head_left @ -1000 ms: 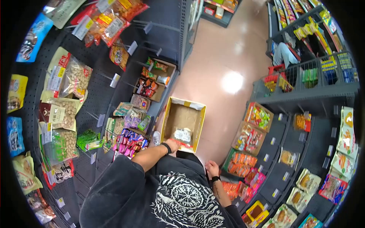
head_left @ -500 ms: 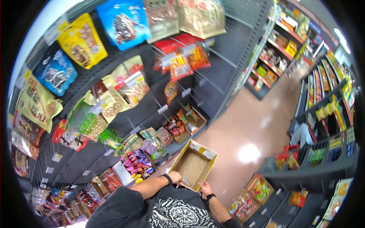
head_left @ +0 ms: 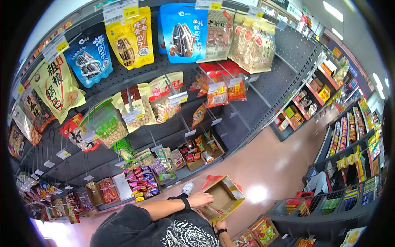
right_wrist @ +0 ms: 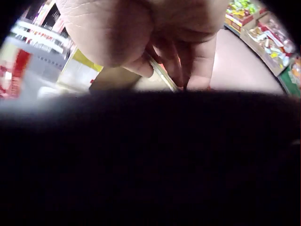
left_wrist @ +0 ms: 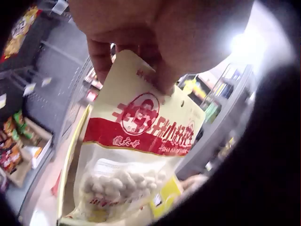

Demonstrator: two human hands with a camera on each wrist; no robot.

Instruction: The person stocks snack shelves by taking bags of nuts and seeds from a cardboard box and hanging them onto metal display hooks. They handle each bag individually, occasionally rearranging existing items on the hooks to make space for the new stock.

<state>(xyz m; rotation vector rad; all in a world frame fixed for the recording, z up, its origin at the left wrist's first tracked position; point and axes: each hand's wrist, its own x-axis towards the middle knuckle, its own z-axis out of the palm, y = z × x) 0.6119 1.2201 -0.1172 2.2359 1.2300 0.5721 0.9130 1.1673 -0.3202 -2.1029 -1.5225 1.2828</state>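
Observation:
My left hand (head_left: 200, 199) pinches the top of a bag of peanuts (left_wrist: 141, 127), cream with a red band and a clear lower part. The bag hangs upright at the near side of a yellow-edged cardboard box (head_left: 236, 202), partly over its opening, and pale peanuts show through the clear part. With my right hand (head_left: 221, 225) I grip the box's near rim (right_wrist: 164, 77), thumb on one side and fingers on the other. The cardboard bottom of the box shows bare at its far end; the bag and left hand hide the near end.
A pegboard shelf holds hanging snack bags, including a similar peanut bag (head_left: 166, 99) on a hook. Candy boxes (head_left: 142, 181) line its low ledge. A red item (head_left: 212, 180) shows behind the box. Across the aisle floor (head_left: 263, 164) stand more shelves and a person's leg (head_left: 317, 184).
The head view has swung up toward the left shelf. My right hand, apart from the box a second ago, now grips its rim. My left hand now holds the peanut bag up at the box.

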